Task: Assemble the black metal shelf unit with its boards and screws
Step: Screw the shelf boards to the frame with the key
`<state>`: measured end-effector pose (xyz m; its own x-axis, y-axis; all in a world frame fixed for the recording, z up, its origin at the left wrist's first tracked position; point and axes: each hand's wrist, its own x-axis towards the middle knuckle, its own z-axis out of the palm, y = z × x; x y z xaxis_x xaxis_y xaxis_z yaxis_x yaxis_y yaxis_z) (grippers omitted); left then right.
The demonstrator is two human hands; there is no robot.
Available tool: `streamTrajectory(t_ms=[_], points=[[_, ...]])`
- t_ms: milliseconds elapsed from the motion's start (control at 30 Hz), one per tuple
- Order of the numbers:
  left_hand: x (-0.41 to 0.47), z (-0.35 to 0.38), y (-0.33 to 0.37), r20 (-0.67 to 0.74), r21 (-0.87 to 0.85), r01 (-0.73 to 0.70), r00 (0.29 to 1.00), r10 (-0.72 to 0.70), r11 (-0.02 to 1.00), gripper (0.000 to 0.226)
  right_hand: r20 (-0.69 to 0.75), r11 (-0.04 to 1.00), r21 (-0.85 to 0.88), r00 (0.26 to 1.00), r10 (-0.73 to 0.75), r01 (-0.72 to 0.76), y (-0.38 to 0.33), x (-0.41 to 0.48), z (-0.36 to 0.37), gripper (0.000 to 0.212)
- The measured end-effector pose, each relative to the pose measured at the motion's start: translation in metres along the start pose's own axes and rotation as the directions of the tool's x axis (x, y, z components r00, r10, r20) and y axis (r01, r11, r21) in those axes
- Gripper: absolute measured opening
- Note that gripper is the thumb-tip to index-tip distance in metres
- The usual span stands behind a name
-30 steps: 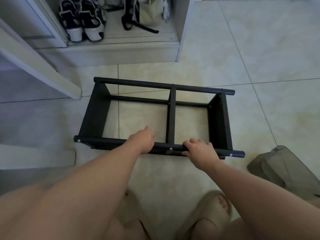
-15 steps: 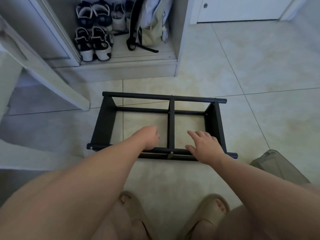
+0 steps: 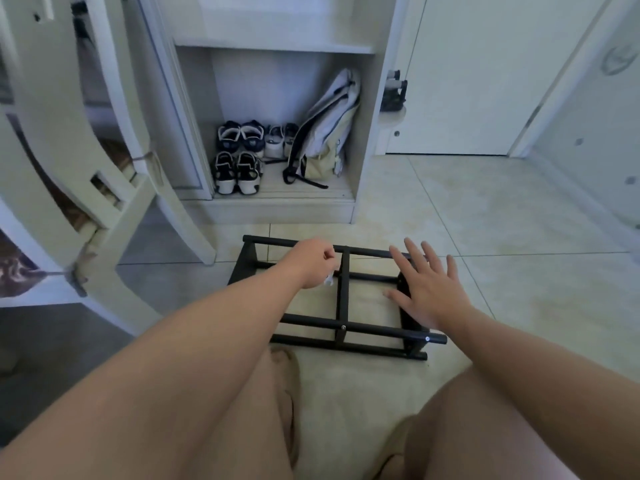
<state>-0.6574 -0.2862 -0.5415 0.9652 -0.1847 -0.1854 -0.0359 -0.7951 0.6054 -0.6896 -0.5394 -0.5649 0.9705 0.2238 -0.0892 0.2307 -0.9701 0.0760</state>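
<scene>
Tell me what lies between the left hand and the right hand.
Head view: the shelf frame's black centre bar crosses between left hand and right hand; bare floor tile shows around it.

Left hand fisted, right hand open, fingers spread

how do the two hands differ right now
The left hand is curled round a small pale item; the right hand is flat, fingers spread, holding nothing. The left hand is beside the black frame's centre bar; the right hand is over its end panel. Both are bare.
</scene>
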Motion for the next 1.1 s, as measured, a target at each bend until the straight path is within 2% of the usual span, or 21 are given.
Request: streamTrajectory(t_ms=[133,233,367,433,633,833,933,1100], points=[[-0.001,-0.005,-0.007,-0.048,-0.037,-0.015,0.999,0.013,0.999,0.023,0.004,1.0,-0.004,1.0,0.028,-0.028,0.003,-0.004,-0.014,0.086],[0.01,-0.004,-0.009,-0.063,-0.183,0.03,0.997,-0.042,0.983,0.019,0.033,0.999,-0.017,0.999,0.042,-0.041,0.009,0.003,-0.015,0.083],[0.034,0.007,-0.006,0.041,-0.272,0.095,0.995,-0.087,0.958,0.018,0.038,0.998,0.05,0.999,0.029,-0.031,0.01,0.035,-0.015,0.083],[0.052,0.013,-0.006,0.067,-0.287,0.118,0.992,-0.103,0.951,0.017,0.028,1.0,0.024,0.999,-0.017,0.016,0.009,0.057,-0.009,0.084],[0.112,0.036,-0.016,0.166,-0.218,0.138,0.981,-0.103,0.966,0.02,0.102,0.997,0.062,0.994,-0.04,0.034,0.011,0.111,0.046,0.086],[0.168,0.058,-0.062,0.279,-0.006,0.135,0.952,-0.128,0.991,0.012,0.262,0.987,0.074,0.952,-0.158,0.143,0.018,0.154,0.115,0.095],[0.189,0.075,-0.096,0.275,-0.021,0.218,0.94,-0.204,0.976,0.011,0.316,0.977,0.088,0.925,-0.21,0.192,0.015,0.173,0.145,0.1],[0.207,0.131,-0.152,0.238,-0.277,0.46,0.884,-0.403,0.844,0.01,0.324,0.963,0.127,0.907,-0.267,0.238,-0.005,0.199,0.199,0.113]])
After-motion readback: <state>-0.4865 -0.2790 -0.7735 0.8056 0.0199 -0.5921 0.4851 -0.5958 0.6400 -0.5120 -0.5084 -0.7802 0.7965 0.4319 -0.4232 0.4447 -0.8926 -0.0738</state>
